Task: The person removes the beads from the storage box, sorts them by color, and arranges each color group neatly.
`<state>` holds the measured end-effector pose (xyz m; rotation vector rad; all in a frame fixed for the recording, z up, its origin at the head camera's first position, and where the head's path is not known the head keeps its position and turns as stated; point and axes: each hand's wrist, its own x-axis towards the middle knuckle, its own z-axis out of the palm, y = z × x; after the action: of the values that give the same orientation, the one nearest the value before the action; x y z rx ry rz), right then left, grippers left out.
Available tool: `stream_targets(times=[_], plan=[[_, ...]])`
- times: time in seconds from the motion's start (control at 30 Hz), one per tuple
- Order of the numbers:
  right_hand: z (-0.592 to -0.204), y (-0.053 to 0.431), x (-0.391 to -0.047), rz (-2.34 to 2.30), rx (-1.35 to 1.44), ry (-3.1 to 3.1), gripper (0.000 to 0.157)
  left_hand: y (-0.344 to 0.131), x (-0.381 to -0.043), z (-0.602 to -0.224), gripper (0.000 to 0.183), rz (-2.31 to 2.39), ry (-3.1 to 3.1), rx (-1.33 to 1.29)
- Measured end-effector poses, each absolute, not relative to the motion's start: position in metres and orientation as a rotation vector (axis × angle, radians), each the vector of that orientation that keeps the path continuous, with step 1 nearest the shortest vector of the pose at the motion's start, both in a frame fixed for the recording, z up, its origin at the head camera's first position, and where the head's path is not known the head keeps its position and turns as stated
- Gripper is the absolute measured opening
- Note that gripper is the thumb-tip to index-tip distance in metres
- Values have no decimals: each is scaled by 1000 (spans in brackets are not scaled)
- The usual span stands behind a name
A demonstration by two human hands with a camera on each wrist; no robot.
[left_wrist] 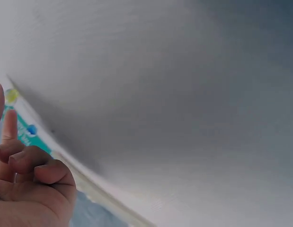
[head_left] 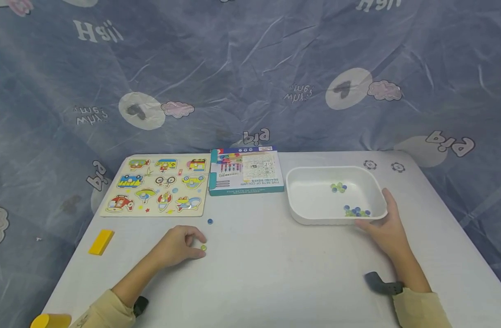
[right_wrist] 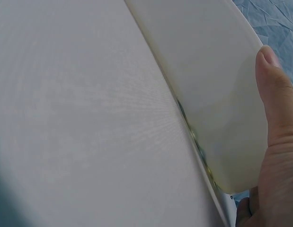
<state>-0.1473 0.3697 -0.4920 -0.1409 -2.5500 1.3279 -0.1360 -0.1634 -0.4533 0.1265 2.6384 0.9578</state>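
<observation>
My left hand (head_left: 178,246) is low over the table, thumb and index finger spread to either side of a small yellow-green bead (head_left: 203,248). A gap shows between the bead and both fingertips, and the other fingers curl inward. Just beyond lies a blue bead (head_left: 210,221); the left wrist view also has this blue bead (left_wrist: 31,129) past the fingertips. My right hand (head_left: 387,230) grips the near right corner of a white plastic tray (head_left: 320,221), thumb against its front wall, fingers at its right side. Inside the tray are two clusters of blue and green beads (head_left: 357,212).
A wooden picture puzzle board (head_left: 153,184) lies at the back left, beside a flat cardboard box (head_left: 246,172). Nearer on the left are a yellow block (head_left: 101,242) and a yellow cylinder (head_left: 51,320). Printed grey-blue cloth (head_left: 234,82) hangs behind the white table (head_left: 275,273).
</observation>
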Motion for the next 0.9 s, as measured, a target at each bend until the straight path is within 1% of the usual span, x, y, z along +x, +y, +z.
stream_targets(times=[0.2, 0.33, 0.5, 0.63, 0.73, 0.9], plan=[[-492, 370, -146, 1310, -164, -2563, 115, -153, -135, -428, 31, 1010, 2652, 174], [-492, 372, -146, 1311, -169, -2573, 115, -131, -137, -402, 31, 1080, 2651, 281], [-491, 375, -147, 1300, -180, -2584, 117, -81, -137, -372, 29, 1162, 2602, 471], [-490, 375, -147, 1292, -187, -2578, 117, -34, -140, -359, 29, 1208, 2531, 643], [-490, 374, -147, 1302, -186, -2573, 116, -2, -145, -356, 28, 1238, 2476, 743], [-490, 371, -147, 1312, -180, -2574, 117, 43, -159, -367, 23, 1305, 2428, 830]])
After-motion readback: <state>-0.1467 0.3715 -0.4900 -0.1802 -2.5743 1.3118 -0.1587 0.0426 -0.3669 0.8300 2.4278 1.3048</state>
